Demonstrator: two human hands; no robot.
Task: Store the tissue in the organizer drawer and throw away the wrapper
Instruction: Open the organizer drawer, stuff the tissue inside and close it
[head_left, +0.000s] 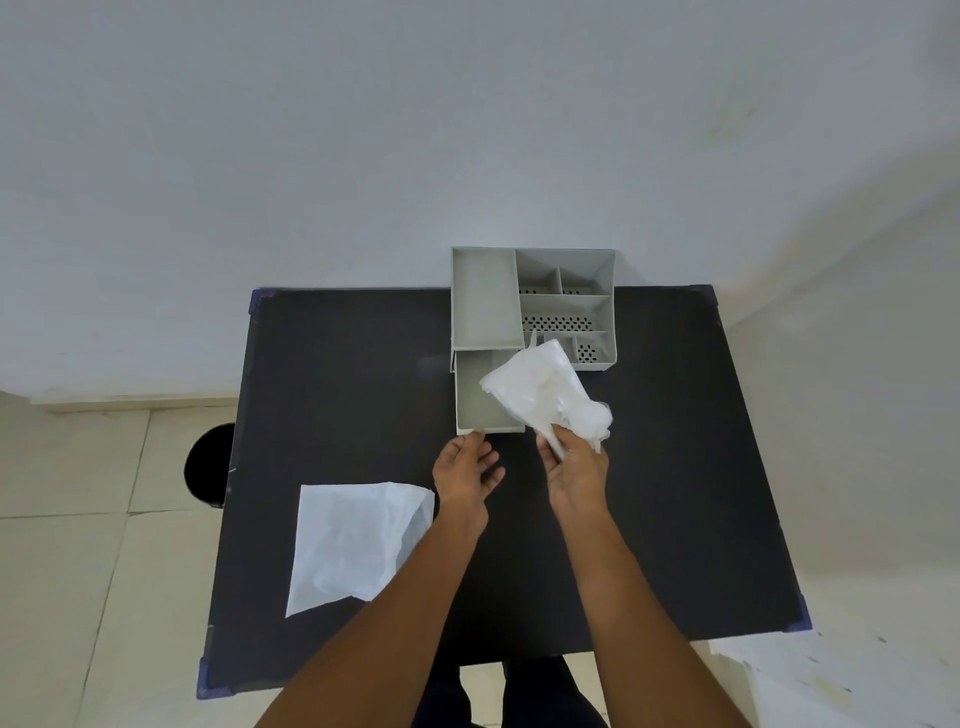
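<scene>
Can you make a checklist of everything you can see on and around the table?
Surface: black table, blue corner guards.
Job's things: grey organizer at the far edge, its drawer pulled open; white tissue held over the drawer; flat wrapper lying near left.
Clutter: nothing seen.
Hands: left hand open at the drawer front; right hand pinching the tissue.
Cables: nothing seen.
Surroundings: black bin on the tiled floor at left; pale wall behind.

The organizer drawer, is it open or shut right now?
Open. The drawer is pulled out toward the person from under the grey organizer, its inside showing, with the left hand at its front edge.
</scene>
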